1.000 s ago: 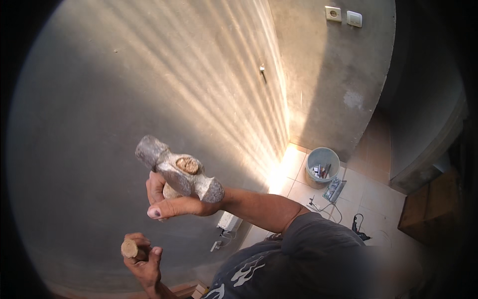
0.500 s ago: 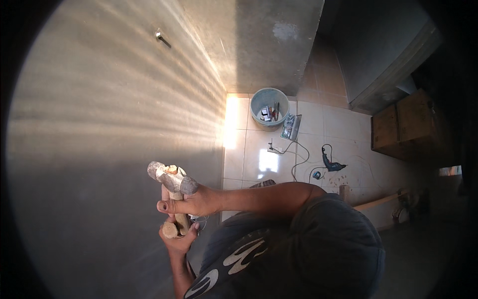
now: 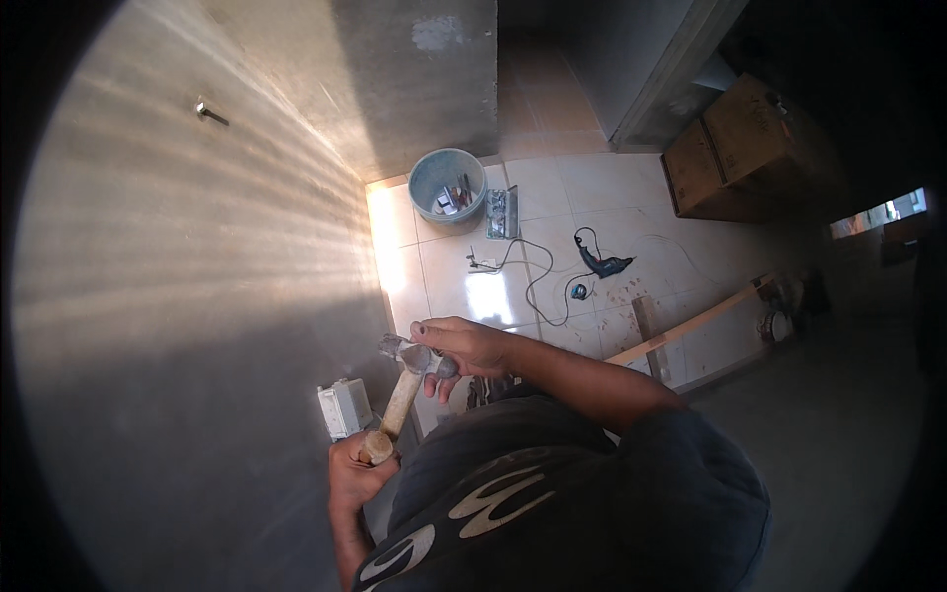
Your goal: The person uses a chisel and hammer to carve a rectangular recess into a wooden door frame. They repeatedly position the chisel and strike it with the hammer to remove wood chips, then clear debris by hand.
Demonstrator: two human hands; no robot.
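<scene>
A hammer (image 3: 402, 400) with a pale wooden handle and a worn grey metal head is held in front of my body, next to the wall. My left hand (image 3: 360, 477) is closed round the butt end of the handle. At the head, my right hand (image 3: 464, 347) grips the hammer, its thumb above and its fingers partly hidden behind the metal. Just beyond my left hand, a small white box (image 3: 343, 407) is fixed to the wall.
A bolt (image 3: 212, 114) sticks out of the left wall (image 3: 148, 296). On the tiled floor are a bucket (image 3: 447, 197) with tools inside, an open case (image 3: 501, 213), a corded drill (image 3: 602, 261) and a wooden strip (image 3: 691, 321). A cardboard box (image 3: 725, 158) stands at the right.
The hammer has come away from the wall, to the right. My right hand has shifted from the handle below the head to the head itself. The white box has come into view.
</scene>
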